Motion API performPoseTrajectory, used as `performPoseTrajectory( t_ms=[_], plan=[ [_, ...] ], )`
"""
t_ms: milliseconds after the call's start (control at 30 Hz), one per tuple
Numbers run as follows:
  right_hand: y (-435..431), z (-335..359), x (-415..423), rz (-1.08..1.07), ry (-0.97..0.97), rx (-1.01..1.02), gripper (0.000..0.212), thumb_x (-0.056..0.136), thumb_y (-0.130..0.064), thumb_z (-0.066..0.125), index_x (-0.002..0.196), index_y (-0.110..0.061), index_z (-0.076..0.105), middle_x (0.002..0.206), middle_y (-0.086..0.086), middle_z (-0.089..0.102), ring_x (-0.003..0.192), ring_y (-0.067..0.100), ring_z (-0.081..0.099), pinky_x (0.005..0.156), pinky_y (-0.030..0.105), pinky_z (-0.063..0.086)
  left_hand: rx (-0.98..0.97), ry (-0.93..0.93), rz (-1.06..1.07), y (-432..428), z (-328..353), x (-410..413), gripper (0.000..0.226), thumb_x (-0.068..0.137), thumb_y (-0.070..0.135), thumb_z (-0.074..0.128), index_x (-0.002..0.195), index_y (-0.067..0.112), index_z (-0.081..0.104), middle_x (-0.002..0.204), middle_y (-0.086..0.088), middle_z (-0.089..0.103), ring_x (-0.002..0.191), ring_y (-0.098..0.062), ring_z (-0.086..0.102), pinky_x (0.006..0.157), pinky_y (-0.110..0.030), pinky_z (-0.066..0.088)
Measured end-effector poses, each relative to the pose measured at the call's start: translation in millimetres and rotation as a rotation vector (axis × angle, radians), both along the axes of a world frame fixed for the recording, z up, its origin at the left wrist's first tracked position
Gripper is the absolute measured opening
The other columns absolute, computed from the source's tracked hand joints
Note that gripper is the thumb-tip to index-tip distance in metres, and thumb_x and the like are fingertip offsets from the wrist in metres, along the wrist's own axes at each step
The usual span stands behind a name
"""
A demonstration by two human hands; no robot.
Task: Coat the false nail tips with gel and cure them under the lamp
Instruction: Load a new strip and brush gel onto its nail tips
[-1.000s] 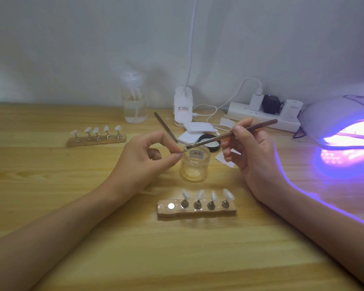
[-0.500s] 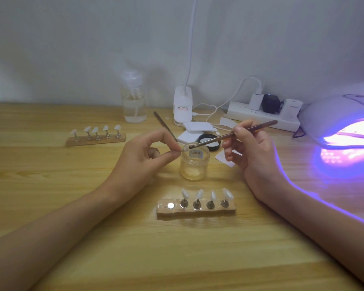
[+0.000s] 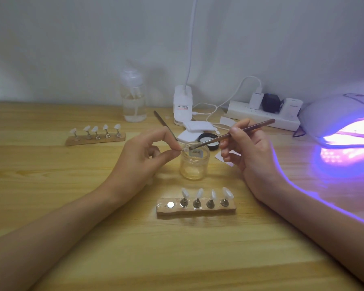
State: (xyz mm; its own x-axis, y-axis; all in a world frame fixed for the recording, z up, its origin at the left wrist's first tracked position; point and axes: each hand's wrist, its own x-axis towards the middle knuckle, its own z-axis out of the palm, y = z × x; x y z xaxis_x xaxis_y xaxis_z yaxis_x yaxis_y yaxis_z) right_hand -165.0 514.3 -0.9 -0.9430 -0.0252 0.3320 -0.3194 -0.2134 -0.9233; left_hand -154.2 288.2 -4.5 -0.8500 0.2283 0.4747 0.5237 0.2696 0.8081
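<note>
- Our left hand [image 3: 143, 158] pinched one false nail tip [image 3: 183, 150] between thumb and forefinger, just above the mouth of the open gel jar [image 3: 194, 164] on the worktop [image 3: 72, 206].
- Our right hand [image 3: 248, 152] held the brush [image 3: 240, 131] like a pen, its fingers [image 3: 234, 131] curled round the shaft. The bristles lay at the tip, though we could not tell whether they touched it.
- We judged the step to be coating this single tip. It called for a small load of gel, thin even strokes, and a pinch well clear of the wet face.
- Working over the jar seemed sound to us, since any drip would fall back in.
- The near holder [image 3: 195, 210] carried four tips and one bare seat at its left end, probably this tip's place. We judged it would need seating squarely before it went under the lit lamp [image 3: 332, 114] at right.
</note>
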Motion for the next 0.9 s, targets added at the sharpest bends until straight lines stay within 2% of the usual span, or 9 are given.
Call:
performPoseTrajectory(
  t_ms=[67,200,333,500,667,767,900],
  plan=[
    [1.7,0.0,-0.8,-0.029,-0.025,-0.041,0.013,0.101,-0.014,0.052,0.088,-0.016,0.052,0.066,0.003,0.065,0.055,0.013,0.06,0.051,0.021,0.048,0.0,0.005,0.001,0.0,-0.3,-0.3,0.016,0.087,0.009,0.072,0.08,0.02,0.063,0.09,0.009,0.064,0.046,-0.011,0.041,0.05,-0.013,0.037],
    [0.8,1.1,-1.3,0.05,0.0,-0.041,0.009,0.095,-0.021,0.055,0.088,-0.016,0.051,0.067,0.002,0.064,0.057,0.014,0.06,0.052,0.021,0.048,0.0,0.008,-0.008,-0.6,-0.8,-0.6,0.017,0.087,0.009,0.072,0.08,0.021,0.064,0.092,0.006,0.064,0.046,-0.011,0.041,0.051,-0.013,0.037],
    [-0.1,-1.1,-1.8,-0.016,-0.053,-0.042,0.014,0.101,-0.013,0.051,0.088,-0.016,0.051,0.065,0.001,0.064,0.054,0.012,0.059,0.051,0.02,0.048,0.004,0.009,-0.01,-0.1,-0.3,-0.6,0.016,0.087,0.008,0.072,0.08,0.02,0.064,0.092,0.006,0.064,0.046,-0.009,0.04,0.049,-0.014,0.037],
    [-0.4,1.0,-0.9,0.061,-0.012,-0.047,0.008,0.094,-0.022,0.055,0.09,-0.017,0.051,0.068,0.002,0.065,0.057,0.013,0.06,0.052,0.021,0.049,0.001,0.012,-0.009,0.3,0.8,0.0,0.015,0.086,0.008,0.072,0.08,0.019,0.064,0.093,0.004,0.064,0.047,-0.01,0.039,0.05,-0.014,0.036],
    [0.3,-0.8,-1.2,-0.001,-0.047,-0.066,0.013,0.1,-0.016,0.053,0.088,-0.018,0.053,0.067,0.002,0.066,0.056,0.012,0.06,0.051,0.02,0.049,0.004,0.014,-0.013,0.5,0.4,-0.5,0.017,0.086,0.009,0.072,0.079,0.022,0.063,0.093,0.003,0.064,0.046,-0.012,0.04,0.049,-0.015,0.037],
    [-0.4,0.8,-0.7,0.062,-0.02,-0.052,0.008,0.095,-0.021,0.055,0.088,-0.018,0.053,0.068,0.003,0.065,0.057,0.014,0.06,0.052,0.021,0.049,0.014,0.013,-0.02,0.1,0.0,-0.6,0.017,0.085,0.013,0.073,0.078,0.025,0.064,0.093,0.005,0.064,0.046,-0.011,0.04,0.05,-0.014,0.037],
    [-1.3,-1.2,-0.9,-0.003,-0.071,-0.052,0.015,0.102,-0.014,0.051,0.087,-0.017,0.052,0.065,0.002,0.065,0.055,0.012,0.06,0.051,0.02,0.049,0.027,-0.005,-0.017,0.0,0.2,-0.9,0.01,0.081,0.022,0.071,0.076,0.027,0.063,0.094,0.007,0.065,0.044,-0.01,0.04,0.049,-0.014,0.036]
  ],
)
